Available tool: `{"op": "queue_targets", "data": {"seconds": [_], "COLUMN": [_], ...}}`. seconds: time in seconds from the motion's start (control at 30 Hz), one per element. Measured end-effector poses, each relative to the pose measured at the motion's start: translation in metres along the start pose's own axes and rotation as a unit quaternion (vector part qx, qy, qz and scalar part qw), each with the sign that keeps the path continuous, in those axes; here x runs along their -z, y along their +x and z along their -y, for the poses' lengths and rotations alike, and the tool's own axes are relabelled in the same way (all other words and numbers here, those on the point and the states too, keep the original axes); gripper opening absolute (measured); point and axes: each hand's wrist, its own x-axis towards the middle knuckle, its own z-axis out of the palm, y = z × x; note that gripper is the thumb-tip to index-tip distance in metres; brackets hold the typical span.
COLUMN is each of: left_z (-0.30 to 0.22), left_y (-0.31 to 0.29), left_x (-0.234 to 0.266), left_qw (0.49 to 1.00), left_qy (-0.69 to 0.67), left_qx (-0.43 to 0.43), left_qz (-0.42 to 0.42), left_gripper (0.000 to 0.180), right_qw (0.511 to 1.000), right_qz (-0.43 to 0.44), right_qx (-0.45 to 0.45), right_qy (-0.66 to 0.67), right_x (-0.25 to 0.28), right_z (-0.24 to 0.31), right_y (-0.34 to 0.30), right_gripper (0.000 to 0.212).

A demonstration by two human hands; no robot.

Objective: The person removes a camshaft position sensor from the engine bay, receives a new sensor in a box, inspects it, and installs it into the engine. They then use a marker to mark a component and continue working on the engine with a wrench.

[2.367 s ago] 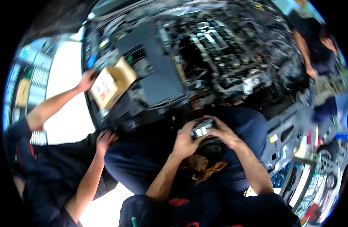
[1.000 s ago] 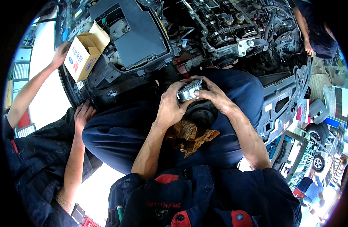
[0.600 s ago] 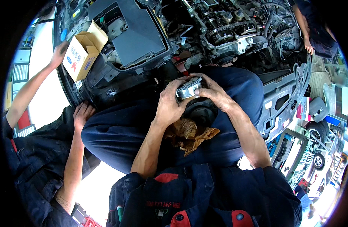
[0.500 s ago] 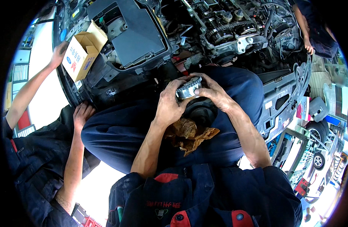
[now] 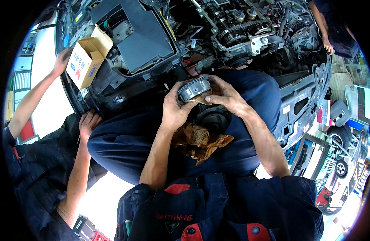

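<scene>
Above my knees, my left hand (image 5: 175,109) is closed round the left side of a round silver sprocket (image 5: 194,88) with a toothed rim. My right hand (image 5: 229,97) is closed at its right side, the fingers going behind the metal. Its thumb presses near a small tan-brown piece (image 5: 201,99) under the sprocket; whether this is paper or part of the metal I cannot tell. Crumpled brown paper (image 5: 197,138) lies in my lap, beside a dark round part (image 5: 214,119) just below my hands.
An engine (image 5: 241,32) with exposed chain and sprockets lies ahead, right of a black plastic housing (image 5: 146,48). An open carton (image 5: 86,60) stands far left, near a co-worker's hand (image 5: 62,60); that person's other hand (image 5: 89,122) rests by my knee. Another person (image 5: 334,28) stands far right.
The sprocket has shifted left and tilted between my hands, so more of its flat face shows. The tan-brown piece has come into view under it. The carton stays put.
</scene>
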Motion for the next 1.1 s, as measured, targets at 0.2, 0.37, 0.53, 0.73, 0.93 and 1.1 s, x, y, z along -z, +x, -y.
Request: {"op": "queue_targets", "data": {"seconds": [0.2,0.37,0.53,0.73,0.93,1.1], "left_z": [0.013,0.011,0.0,0.005,0.01,-0.007], "left_y": [0.003,-0.001,0.0,0.001,0.003,-0.007], "left_x": [-0.001,0.004,0.002,0.003,0.0,-0.001], "left_qw": [0.954,0.903,0.883,0.842,0.796,0.822], "left_qy": [-0.284,-0.413,-0.444,-0.508,-0.561,-0.525], "left_qx": [0.096,0.116,0.14,0.175,0.221,0.219], "left_qz": [0.001,0.031,0.055,0.048,0.046,0.02], "left_gripper": [0.051,0.055,0.064,0.061,0.054,0.06], "right_qw": [0.998,0.996,0.997,0.998,0.998,0.996], "right_qz": [-0.03,-0.022,-0.008,-0.014,0.018,0.029], "right_qx": [0.021,0.051,0.047,0.036,0.048,0.057], "right_qy": [-0.052,-0.076,-0.053,-0.047,-0.034,-0.063], "right_x": [-0.004,-0.003,0.0,0.001,0.005,0.001], "right_z": [0.002,0.013,0.018,0.018,0.022,0.023], "right_y": [0.001,-0.002,-0.004,-0.006,-0.01,-0.012], "right_gripper": [0.067,0.064,0.062,0.056,0.051,0.05]}}
